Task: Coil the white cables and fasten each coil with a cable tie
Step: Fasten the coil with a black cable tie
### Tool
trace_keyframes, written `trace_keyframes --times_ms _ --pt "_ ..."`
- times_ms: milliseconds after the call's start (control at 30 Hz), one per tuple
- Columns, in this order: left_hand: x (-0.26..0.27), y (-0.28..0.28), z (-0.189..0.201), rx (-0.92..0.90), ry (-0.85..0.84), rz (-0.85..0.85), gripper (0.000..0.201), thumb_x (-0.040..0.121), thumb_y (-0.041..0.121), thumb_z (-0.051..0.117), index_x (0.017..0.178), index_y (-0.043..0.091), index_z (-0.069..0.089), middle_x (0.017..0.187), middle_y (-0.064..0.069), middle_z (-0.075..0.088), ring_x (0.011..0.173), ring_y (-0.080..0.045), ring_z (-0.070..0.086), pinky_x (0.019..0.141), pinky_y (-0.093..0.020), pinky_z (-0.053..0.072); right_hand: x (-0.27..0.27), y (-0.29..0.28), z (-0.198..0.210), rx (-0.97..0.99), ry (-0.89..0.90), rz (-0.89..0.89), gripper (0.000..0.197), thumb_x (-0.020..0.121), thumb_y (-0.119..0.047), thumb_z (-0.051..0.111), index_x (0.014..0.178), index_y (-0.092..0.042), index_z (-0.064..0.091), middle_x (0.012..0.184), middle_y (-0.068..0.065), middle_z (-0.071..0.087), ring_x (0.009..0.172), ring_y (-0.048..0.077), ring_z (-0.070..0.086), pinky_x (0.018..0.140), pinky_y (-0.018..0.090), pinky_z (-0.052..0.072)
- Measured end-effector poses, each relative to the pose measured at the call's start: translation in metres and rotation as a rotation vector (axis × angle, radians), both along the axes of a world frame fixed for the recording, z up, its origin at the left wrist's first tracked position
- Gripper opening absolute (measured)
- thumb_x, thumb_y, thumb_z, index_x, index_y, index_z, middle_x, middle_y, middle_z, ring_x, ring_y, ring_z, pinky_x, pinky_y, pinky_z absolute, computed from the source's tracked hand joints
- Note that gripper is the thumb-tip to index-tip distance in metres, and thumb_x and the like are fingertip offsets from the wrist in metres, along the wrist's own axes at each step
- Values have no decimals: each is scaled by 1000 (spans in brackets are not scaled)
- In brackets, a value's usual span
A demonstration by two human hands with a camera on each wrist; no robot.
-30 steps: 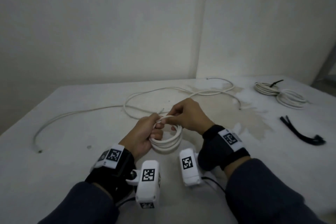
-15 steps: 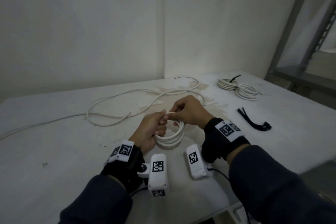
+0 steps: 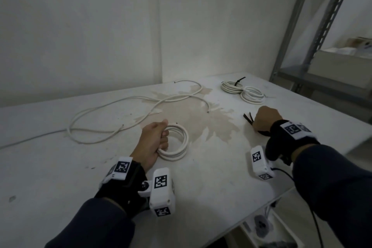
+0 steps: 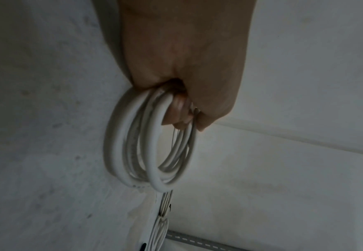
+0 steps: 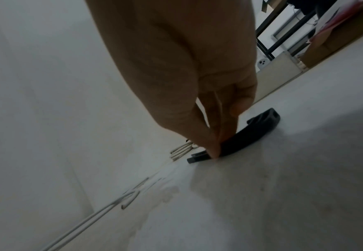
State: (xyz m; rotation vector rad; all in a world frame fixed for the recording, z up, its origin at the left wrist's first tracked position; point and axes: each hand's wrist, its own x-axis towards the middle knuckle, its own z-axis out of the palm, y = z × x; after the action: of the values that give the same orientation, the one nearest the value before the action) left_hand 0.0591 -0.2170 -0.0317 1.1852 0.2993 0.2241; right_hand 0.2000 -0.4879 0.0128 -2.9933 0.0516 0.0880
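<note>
White cable, wound into a small coil (image 3: 177,143), sits at the table's (image 3: 60,177) centre, clenched at its 9 o'clock edge by your left hand (image 3: 153,143); that closed fist likely stops the springy loops from unwinding while no tie holds them. Your right hand (image 3: 266,119), out at 3 o'clock, has its fingertips (image 5: 213,149) pinching into the bundle of black ties (image 5: 240,141), probably to pull one free. From above, your knuckles hide that pinch, and whether one tie or several is caught cannot be told. At 10 o'clock lies loose cable (image 3: 120,115) not yet wound. Two finished coils (image 3: 243,91) rest at 1 o'clock; only one's tie shows clearly.
</note>
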Motion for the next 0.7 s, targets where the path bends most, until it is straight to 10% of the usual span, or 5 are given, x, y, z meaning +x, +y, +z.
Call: trace_keyframes --times_ms 133,467,700 --pt "-2 0 -1 0 1 3 31 100 16 47 70 15 37 52 2 32 34 -5 22 32 -15 21 10 -3 -5 16 -70 10 21 85 -17 63 80 1 54 95 17 61 75 27 49 49 25 33" --pt "-1 1 -2 -48 20 12 28 99 15 47 72 15 39 49 4 34 34 -5 22 31 -14 20 9 -2 1 333 -102 -119 40 63 -17 86 96 -1 71 97 14 71 90 30 65 70 28 50" --pt "-12 19 7 29 23 81 23 99 13 48 77 13 43 55 1 32 33 -5 24 31 -13 20 -57 73 46 1204 158 174 4 85 -3 65 82 -5 64 67 3 67 52 7 66 46 17 36"
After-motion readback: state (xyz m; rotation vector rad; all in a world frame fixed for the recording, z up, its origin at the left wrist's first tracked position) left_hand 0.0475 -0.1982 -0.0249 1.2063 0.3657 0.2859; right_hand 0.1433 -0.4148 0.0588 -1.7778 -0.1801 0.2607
